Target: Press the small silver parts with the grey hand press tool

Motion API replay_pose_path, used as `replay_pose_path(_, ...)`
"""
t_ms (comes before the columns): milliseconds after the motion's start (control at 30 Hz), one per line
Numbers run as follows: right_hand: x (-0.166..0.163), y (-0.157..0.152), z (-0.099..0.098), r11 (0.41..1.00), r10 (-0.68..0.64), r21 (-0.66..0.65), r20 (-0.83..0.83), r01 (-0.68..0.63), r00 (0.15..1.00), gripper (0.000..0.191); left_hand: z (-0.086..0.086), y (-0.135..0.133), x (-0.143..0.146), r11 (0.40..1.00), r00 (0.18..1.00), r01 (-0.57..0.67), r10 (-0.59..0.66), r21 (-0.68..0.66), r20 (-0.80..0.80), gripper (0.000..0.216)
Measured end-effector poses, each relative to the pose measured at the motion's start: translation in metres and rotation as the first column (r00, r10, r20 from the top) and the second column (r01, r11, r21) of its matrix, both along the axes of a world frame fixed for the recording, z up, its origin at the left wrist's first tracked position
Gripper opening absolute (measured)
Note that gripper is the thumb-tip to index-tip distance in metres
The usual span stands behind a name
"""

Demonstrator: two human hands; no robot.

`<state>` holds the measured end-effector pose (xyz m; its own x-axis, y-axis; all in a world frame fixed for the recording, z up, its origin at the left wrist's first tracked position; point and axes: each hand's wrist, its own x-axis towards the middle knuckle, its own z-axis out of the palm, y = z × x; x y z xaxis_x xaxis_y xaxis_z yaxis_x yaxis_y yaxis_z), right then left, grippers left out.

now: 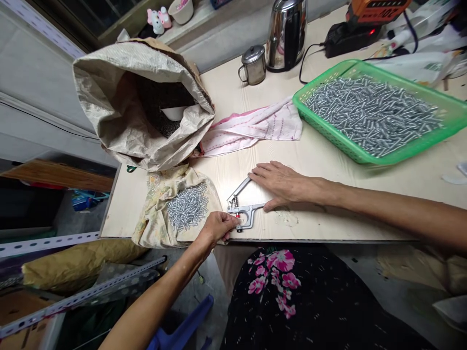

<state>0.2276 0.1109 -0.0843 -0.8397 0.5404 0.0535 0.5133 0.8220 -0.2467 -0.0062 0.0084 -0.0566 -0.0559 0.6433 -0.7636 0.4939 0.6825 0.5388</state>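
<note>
I see my right hand [282,183] lying flat and spread, palm down, over the handles of a small silver metal hand press with a red dot at its head [241,208], which sits on the pale wood-grain table [328,160] near its front edge. My left hand [218,227] is loosely curled with its fingertips pinched right at the press's head (whether a small piece sits between them I cannot tell). Just beside that hand, a heap of short silvery metal pins [187,206] rests on a yellowish patterned cloth [155,226]. Behind the cloth stands an open beige woven sack [120,112], and a pink-and-white rag [255,127] lies beside it. Farther right, well apart from the press, a green plastic mesh basket [452,127] is full of similar pins.
</note>
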Motion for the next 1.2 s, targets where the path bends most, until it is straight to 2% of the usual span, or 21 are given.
replay_pose_path(300,-0.004,-0.009,0.015,0.998,-0.044,0.048,0.087,0.04,0.995,0.06,-0.002,-0.001,-0.001,0.999,1.0,-0.026,0.026,-0.018,0.013,0.033)
replay_pose_path(633,0.0,-0.013,0.014,0.998,-0.069,0.005,0.064,0.069,0.996,0.063,-0.005,-0.003,-0.003,0.999,0.999,-0.034,0.034,-0.014,0.012,0.032)
replay_pose_path(700,-0.001,-0.013,0.014,0.998,-0.06,0.009,0.069,0.06,0.996,0.059,-0.004,-0.005,-0.003,1.0,0.999,0.01,-0.011,-0.023,-0.034,0.03)
replay_pose_path(767,-0.001,-0.014,0.014,0.999,-0.049,0.016,0.069,0.048,0.996,0.049,-0.001,-0.009,-0.002,0.992,0.979,0.118,-0.107,0.051,-0.172,0.029)
replay_pose_path(833,-0.002,-0.017,0.013,0.999,-0.032,0.018,0.05,0.031,0.998,0.039,0.003,-0.013,0.002,0.932,0.905,0.272,-0.162,0.241,-0.393,0.028)
replay_pose_path(867,-0.001,-0.018,0.013,1.0,-0.025,0.014,0.033,0.025,0.999,0.035,0.004,-0.014,0.005,0.866,0.856,0.361,-0.161,0.345,-0.491,0.025)
replay_pose_path(933,-0.001,-0.021,0.01,1.0,-0.021,-0.003,-0.005,0.021,1.0,0.031,0.004,-0.012,0.014,0.693,0.778,0.53,-0.167,0.489,-0.606,0.022)
replay_pose_path(1000,0.001,-0.024,0.009,0.999,-0.035,-0.032,-0.035,0.034,0.999,0.036,0.0,-0.003,0.023,0.525,0.722,0.663,-0.261,0.533,-0.641,0.037)
replay_pose_path(1067,0.005,-0.026,0.01,0.996,-0.053,-0.074,-0.057,0.049,0.997,0.048,-0.007,0.01,0.03,0.399,0.67,0.74,-0.375,0.541,-0.64,0.056)
replay_pose_path(1133,0.012,-0.027,0.014,0.99,-0.073,-0.121,-0.053,0.066,0.996,0.058,-0.013,0.022,0.033,0.338,0.628,0.777,-0.467,0.53,-0.622,0.064)
replay_pose_path(1200,0.018,-0.026,0.019,0.984,-0.092,-0.153,-0.017,0.089,0.996,0.057,-0.016,0.031,0.035,0.317,0.599,0.798,-0.513,0.513,-0.615,0.066)
